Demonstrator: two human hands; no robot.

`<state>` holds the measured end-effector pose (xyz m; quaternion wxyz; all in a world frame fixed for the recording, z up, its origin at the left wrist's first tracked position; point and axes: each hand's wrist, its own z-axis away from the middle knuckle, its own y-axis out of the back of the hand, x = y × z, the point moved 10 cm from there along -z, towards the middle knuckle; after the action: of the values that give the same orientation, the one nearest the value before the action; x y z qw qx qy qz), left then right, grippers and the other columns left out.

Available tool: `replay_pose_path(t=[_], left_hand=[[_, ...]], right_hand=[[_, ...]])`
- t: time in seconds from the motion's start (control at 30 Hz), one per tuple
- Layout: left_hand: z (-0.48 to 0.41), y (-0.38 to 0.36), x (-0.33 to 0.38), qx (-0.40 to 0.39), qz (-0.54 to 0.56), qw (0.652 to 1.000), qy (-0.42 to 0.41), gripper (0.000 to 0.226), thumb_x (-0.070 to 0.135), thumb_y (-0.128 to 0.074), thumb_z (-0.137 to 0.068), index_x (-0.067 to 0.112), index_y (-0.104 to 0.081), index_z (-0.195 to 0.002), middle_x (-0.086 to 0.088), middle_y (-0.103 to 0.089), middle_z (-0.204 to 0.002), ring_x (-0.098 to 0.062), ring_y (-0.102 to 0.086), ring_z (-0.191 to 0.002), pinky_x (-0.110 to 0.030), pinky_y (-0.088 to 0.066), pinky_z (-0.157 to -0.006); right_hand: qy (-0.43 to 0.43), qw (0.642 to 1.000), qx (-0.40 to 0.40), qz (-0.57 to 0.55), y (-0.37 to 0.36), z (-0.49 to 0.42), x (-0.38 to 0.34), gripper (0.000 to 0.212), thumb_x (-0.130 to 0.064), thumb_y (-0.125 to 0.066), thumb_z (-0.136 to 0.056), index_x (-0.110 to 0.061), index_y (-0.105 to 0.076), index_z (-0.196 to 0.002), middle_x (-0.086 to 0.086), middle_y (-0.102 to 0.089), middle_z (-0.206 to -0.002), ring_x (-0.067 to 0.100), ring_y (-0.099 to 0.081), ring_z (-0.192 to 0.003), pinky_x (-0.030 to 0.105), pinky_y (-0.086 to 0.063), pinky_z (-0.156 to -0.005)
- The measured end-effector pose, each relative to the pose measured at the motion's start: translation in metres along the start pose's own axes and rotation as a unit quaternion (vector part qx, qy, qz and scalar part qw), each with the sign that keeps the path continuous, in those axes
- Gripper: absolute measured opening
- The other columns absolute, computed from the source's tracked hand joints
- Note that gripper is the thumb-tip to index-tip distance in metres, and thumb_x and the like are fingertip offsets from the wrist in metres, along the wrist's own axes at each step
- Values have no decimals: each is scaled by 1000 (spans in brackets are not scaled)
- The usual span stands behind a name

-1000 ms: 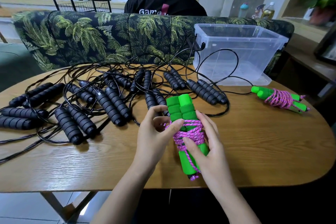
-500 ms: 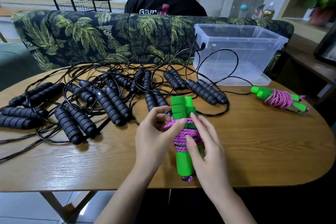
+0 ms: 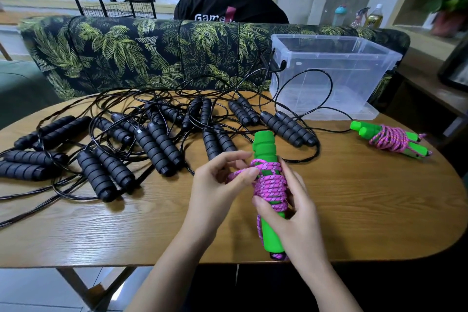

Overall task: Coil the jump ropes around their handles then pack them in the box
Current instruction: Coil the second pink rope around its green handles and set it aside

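Right hand point(image 3: 291, 213) is clasping the green handles point(image 3: 263, 142) above the table point(image 3: 354, 197) by its near edge, while my left hand point(image 3: 217, 185) is pinching the loose end of the pink rope point(image 3: 269, 185), probably finishing its last turn. One coiled rope point(image 3: 390, 138) is lying near the box point(image 3: 329, 71); the black ropes point(image 3: 157, 144) are sprawling uncoiled. Nothing is sitting inside the box yet.

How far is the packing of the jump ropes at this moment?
Done: one green-handled rope lies coiled on the table, not yet in the clear box, which looks empty. In hand: the right hand grips a second pair of green handles while the left hand pinches its pink rope, mostly wound. Left: the many black ropes lie uncoiled, and nothing is packed.
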<state>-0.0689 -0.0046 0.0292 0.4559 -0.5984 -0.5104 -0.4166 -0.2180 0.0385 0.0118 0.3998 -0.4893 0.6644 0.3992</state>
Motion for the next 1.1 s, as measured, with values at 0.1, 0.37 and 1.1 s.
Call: replay_pose_path(t=[0.1,0.37,1.1], left_hand=[[0,1,-7,6,18,999,41,41,27,-77,-68,15,-70,-106,-4,-69,-83,-11,-62,-77,-19,-51,-72],[4,-9,-13,-26,57,992,107,33,15,-72,-82,16,-68,-114,5,-75,-92,5,-64,-73,-5,-42,-56],[6,11,-7,59,41,996,61,24,15,-80,-70,8,-72,-91,-5,-74,-75,-8,-67,-68,-17,-51,-61]], right_hand=[[-23,997,-25,-68,-4,1,0,66,-36,-78,-71,-48,-50,-130,-22,-59,-129,2,-58,-118,20,-49,-90],[-33,985,-77,-147,-14,5,-4,61,-27,-73,-82,-53,-51,-133,-23,-58,-135,5,-58,-122,23,-53,-90],[41,968,-54,242,-16,1,-17,99,-69,-61,-72,-61,5,-145,-28,-17,-154,-11,-34,-128,26,-51,-89]])
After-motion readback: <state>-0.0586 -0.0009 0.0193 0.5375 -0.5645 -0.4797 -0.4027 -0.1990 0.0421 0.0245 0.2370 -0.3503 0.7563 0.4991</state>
